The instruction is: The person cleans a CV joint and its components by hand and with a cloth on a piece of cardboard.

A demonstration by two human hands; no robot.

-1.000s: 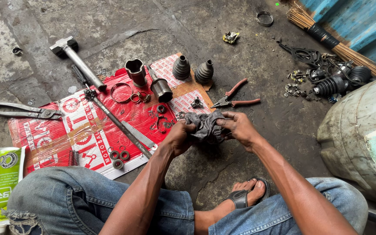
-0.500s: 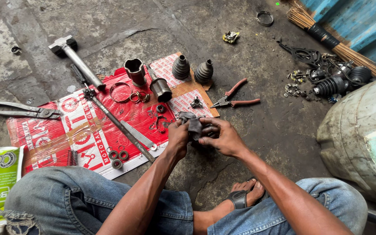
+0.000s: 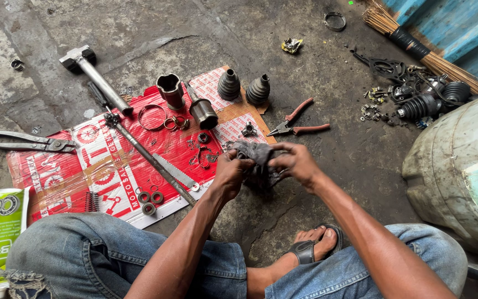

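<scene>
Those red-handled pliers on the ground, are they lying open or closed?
Open. The pliers lie flat on the concrete beyond the hands, and the two red handles spread apart in a V instead of lying together.

Both forearms extend forward from the lower frame, converging at centre. Left hand [image 3: 230, 173]: fingers curled closed, knuckles up, wrist straight. Right hand [image 3: 297, 163]: fingers bent inward toward the left, thumb side facing it, wrist slightly flexed. Hands nearly meet, both clenched in a grip
</scene>
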